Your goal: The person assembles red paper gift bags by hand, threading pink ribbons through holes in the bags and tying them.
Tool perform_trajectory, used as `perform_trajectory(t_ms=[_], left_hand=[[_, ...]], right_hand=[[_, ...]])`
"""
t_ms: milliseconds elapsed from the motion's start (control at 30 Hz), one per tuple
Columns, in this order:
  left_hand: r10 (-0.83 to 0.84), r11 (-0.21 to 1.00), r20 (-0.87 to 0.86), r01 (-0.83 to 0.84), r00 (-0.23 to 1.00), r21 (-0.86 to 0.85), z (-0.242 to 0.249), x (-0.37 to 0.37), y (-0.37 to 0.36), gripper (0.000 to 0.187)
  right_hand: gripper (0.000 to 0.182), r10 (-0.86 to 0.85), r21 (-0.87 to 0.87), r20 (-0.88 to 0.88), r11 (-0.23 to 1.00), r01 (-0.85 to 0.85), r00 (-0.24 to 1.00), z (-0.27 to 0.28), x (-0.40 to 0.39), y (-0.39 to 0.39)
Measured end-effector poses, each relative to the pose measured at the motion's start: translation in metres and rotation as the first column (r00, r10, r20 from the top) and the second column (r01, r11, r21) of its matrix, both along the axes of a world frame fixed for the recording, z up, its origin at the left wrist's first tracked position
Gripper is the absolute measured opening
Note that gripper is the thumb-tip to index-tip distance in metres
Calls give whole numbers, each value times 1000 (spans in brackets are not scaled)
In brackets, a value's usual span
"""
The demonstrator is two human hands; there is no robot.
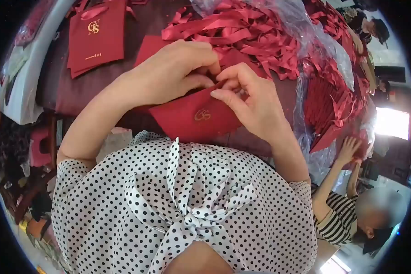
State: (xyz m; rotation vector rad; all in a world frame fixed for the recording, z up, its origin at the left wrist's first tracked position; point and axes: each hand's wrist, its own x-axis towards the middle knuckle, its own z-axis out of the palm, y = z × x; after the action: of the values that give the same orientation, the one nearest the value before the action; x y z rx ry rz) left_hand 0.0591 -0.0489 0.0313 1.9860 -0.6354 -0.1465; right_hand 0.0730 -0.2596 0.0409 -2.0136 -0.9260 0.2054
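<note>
A small red paper bag (187, 116) with a gold logo is tilted in front of my chest, its top edge up between my hands. My left hand (178, 68) is closed at the bag's top edge, fingers curled inward; the fingertips are partly hidden. On the other side, my right hand (255, 100) pinches the same edge between thumb and bent fingers. Whether a ribbon is also between my fingertips is hidden. Just beyond my hands lies a heap of loose red ribbons (242, 27), with another flat red piece (148, 48) under my left wrist.
Finished-looking red bags (98, 41) with ribbon handles lie at the back left on the dark red tablecloth (68, 93). Clear plastic (301, 105) and stacked red bags (326, 100) are at the right. A person in a striped top (340, 219) handles red pieces there.
</note>
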Motion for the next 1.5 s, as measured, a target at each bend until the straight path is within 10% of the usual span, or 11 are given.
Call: perform_trajectory(t_ms=[200, 433, 600, 833, 967, 1233, 1400, 1500], left_hand=[[181, 957, 501, -270, 846, 110, 3, -9, -12, 21], [-164, 975, 457, 72, 874, 212, 2, 2, -2, 16], [-168, 829, 649, -250, 742, 501, 22, 3, 30, 14], [536, 788, 444, -614, 718, 43, -7, -24, 36, 14], [122, 955, 374, -211, 919, 206, -8, -49, 17, 22], [328, 941, 139, -336, 934, 38, -27, -47, 23, 28], [360, 933, 53, -359, 932, -21, -26, -42, 14, 30], [345, 931, -40, -348, 938, -109, -20, -38, 10, 30]], right_hand=[[23, -21, 0, -65, 1000, 21, 998, 3, -1, -6], [23, 41, -23, -25, 999, -41, 999, -1, -3, -6], [23, -19, -55, 60, 998, 22, 998, -5, -5, -7], [24, -23, -48, -40, 999, 21, 999, -5, 4, -20], [28, -37, -32, -68, 999, 35, 997, -9, 5, -21], [24, -297, 7, -9, 955, 297, 955, 34, 1, -114], [22, 328, 676, -138, 720, -153, 934, 34, -6, -143], [22, 564, 442, -175, 777, -447, 807, 60, -2, -122]])
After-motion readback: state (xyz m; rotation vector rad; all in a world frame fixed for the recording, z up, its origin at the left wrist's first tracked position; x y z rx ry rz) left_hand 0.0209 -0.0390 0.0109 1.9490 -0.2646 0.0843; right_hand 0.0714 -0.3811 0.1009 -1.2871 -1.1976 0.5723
